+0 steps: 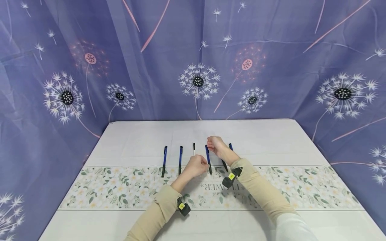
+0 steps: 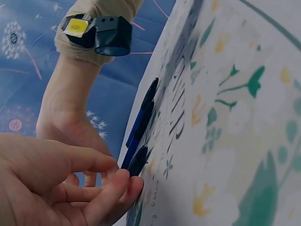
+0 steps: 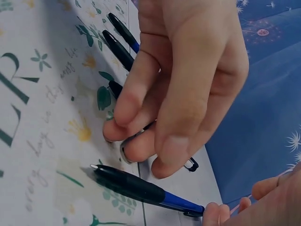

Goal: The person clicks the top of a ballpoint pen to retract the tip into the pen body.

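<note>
**Where the Fourth-From-Left Pen (image 1: 208, 156) Lies, Nudge Gently**

The left hand (image 1: 196, 165) has loosely bent, empty fingers near the pen's lower barrel; the right hand (image 1: 217, 146) touches the clip end, though I can't tell whether it pinches. Sighting along neighbouring pens (image 1: 180, 156) should help.

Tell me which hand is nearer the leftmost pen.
Left. The left hand is right of the leftmost pen; the right hand is farther right, by the fourth pen from the left.
</note>
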A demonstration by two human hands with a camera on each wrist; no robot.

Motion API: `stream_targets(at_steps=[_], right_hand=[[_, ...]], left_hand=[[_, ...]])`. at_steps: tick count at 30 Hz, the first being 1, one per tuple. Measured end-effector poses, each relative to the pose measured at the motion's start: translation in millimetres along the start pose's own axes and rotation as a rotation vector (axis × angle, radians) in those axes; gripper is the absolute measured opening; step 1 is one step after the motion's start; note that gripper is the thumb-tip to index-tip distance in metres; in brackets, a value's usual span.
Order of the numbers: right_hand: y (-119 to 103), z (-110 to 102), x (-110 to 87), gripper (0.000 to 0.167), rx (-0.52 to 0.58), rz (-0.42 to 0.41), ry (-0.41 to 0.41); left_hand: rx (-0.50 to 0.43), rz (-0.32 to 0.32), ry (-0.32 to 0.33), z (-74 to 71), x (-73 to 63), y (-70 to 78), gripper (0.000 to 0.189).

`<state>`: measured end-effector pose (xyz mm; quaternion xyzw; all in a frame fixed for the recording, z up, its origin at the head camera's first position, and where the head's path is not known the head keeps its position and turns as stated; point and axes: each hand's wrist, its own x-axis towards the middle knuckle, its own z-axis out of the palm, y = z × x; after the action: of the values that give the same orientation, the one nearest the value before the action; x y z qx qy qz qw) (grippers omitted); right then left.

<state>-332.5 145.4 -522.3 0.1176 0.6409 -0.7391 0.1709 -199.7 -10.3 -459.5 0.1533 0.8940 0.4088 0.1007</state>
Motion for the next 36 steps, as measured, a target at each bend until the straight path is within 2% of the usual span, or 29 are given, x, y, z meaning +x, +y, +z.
stream_targets(at_steps=[1, 2, 4, 6, 8, 10, 13, 17, 22, 25, 31, 36], right_hand=[[-4, 4, -7.5, 0.029, -0.01, 0.007, 0.01], [-3, 4, -4.5, 0.032, -0.03, 0.02, 0.026], [-19, 17, -36.5, 0.038, -0.056, 0.025, 0.039], [-35, 29, -66.4, 0.036, -0.072, 0.043, 0.052], [-45, 35, -86.0, 0.032, -0.074, 0.051, 0.048], [-53, 39, -99.3, 0.03, -0.059, 0.058, 0.038], [-60, 43, -111.4, 0.039, -0.061, 0.066, 0.033], [-59, 42, -107.7, 0.048, -0.071, 0.075, 0.035], [-48, 37, -89.0, 0.046, -0.111, 0.077, 0.067], [-45, 37, -84.2, 0.038, -0.143, 0.06, 0.083], [-45, 38, -84.3, 0.008, -0.217, 0.046, 0.077], [-45, 37, -84.1, 0.008, -0.24, 0.033, 0.067]], left_hand=[[0.029, 0.009, 0.008, 1.3, 0.6, 0.6, 0.013], [0.049, 0.012, 0.012, 2.5, 1.0, 1.5, 0.012], [0.077, 0.021, 0.019, 5.1, 1.8, 3.1, 0.014], [0.09, 0.014, 0.008, 7.5, 2.8, 4.6, 0.027], [0.093, -0.006, -0.004, 9.3, 3.0, 6.3, 0.04], [0.094, -0.023, -0.01, 10.3, 3.5, 8.1, 0.047], [0.104, -0.039, -0.011, 12.0, 4.3, 10.4, 0.052], [0.137, -0.044, 0.008, 15.6, 5.6, 12.0, 0.049], [0.165, -0.078, 0.031, 20.0, 8.7, 13.0, 0.045], [0.168, -0.109, 0.035, 21.0, 10.8, 13.7, 0.043], [0.13, -0.154, 0.05, 21.1, 12.9, 12.8, 0.035], [0.059, -0.167, 0.034, 20.3, 11.5, 12.0, 0.029]])
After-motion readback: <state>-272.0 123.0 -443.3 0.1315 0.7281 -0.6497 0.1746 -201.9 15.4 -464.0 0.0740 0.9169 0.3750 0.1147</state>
